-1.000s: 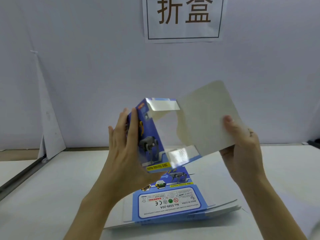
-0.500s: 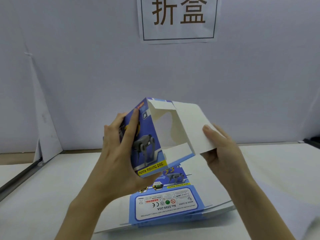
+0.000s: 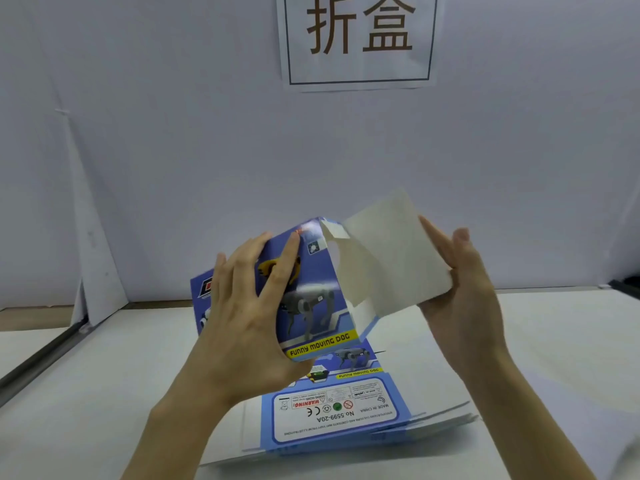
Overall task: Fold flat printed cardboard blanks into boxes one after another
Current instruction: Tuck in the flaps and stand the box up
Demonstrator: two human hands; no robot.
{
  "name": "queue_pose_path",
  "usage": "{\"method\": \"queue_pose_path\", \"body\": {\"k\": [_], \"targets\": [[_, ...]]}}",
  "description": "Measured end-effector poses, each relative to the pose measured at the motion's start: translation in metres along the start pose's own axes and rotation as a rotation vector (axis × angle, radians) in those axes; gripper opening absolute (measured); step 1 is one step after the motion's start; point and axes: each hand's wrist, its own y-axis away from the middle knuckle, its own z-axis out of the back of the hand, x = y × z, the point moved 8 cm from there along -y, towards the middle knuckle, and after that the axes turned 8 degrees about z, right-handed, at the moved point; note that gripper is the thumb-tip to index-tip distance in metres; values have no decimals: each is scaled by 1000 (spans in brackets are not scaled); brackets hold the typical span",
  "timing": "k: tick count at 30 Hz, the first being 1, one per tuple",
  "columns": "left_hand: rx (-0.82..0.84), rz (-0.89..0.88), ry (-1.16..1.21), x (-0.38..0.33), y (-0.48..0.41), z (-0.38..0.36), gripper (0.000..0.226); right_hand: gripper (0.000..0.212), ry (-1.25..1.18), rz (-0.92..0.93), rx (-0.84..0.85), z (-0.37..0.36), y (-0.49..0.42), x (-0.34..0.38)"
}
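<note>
I hold a half-formed blue printed box [image 3: 311, 299] with a robot dog picture in the air above the table. My left hand [image 3: 249, 313] grips its printed side, fingers spread over the face and thumb under the bottom edge. A large white flap [image 3: 394, 258] stands out to the right from the box's open end. My right hand [image 3: 457, 292] holds that flap from behind, thumb along its right edge. Below lies a stack of flat blanks [image 3: 332, 410], printed side up.
The white table [image 3: 554, 358] runs to a white backdrop wall with a paper sign [image 3: 358, 39] at the top. A folded white card [image 3: 93, 258] leans at the left corner. A dark metal rail [image 3: 38, 362] runs along the table's left side.
The box has turned so more of its printed face shows. The white flap, bent inward half a second ago, now stands up and out to the right with my right hand behind it.
</note>
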Motion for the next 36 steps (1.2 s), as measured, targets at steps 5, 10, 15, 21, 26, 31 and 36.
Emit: {"method": "queue_pose_path", "body": {"k": [5,10,15,21,26,31,36], "targets": [[-17,-63,-25,-9,1,-3,116,28,-24,-155,162,-15,4,-10],[-71,-63,-30,-10,0,3,117,24,105,-115,91,-4,5,-13],[-51,-44,-75,-8,-1,0,123,28,144,-76,128,-12,7,-9],[-78,-25,-82,-9,-1,3,120,26,390,134,6,-11,10,7],[-76,-33,-118,-16,0,-4,113,27,413,208,103,-29,18,2],[-91,-16,-135,-17,1,-4,108,40,393,154,257,-50,29,-16],[-114,-26,-151,-17,1,-2,111,38,371,84,314,-53,32,-22]]}}
